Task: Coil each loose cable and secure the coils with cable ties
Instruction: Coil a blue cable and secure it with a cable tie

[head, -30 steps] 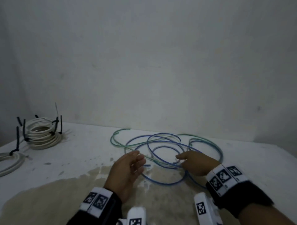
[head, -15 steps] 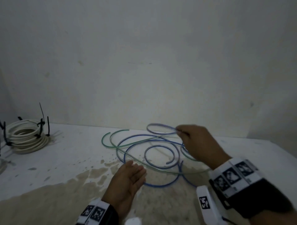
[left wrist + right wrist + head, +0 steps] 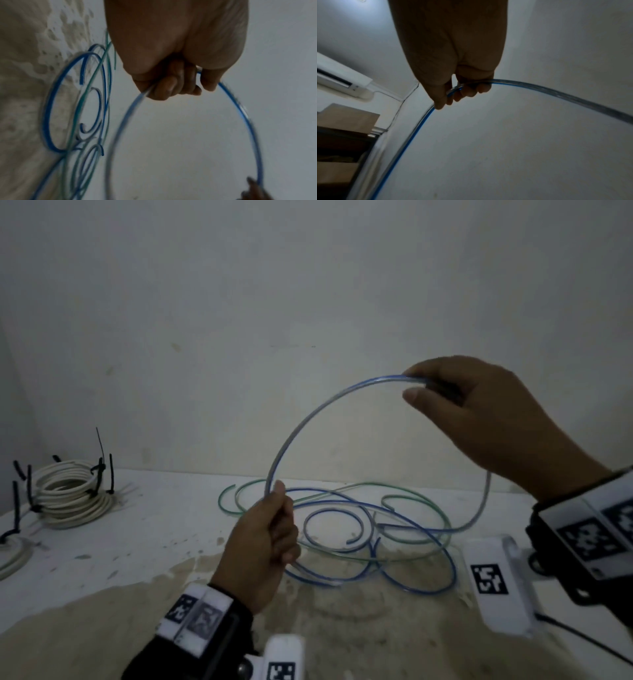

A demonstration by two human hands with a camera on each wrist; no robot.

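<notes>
Both hands (image 3: 263, 546) (image 3: 479, 412) have lifted the glossy blue cable (image 3: 301, 422) into an arc.

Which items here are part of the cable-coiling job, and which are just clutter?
In the job:
- blue cable, held by left hand and right hand
- green cable, loose on the table
- tied white coil

Just there:
- table
- wall

White table (image 3: 171, 508) with a large brownish stain (image 3: 85, 621), plain wall (image 3: 308, 302) behind, air conditioner (image 3: 342, 79), brown cupboard (image 3: 342, 121)
</notes>
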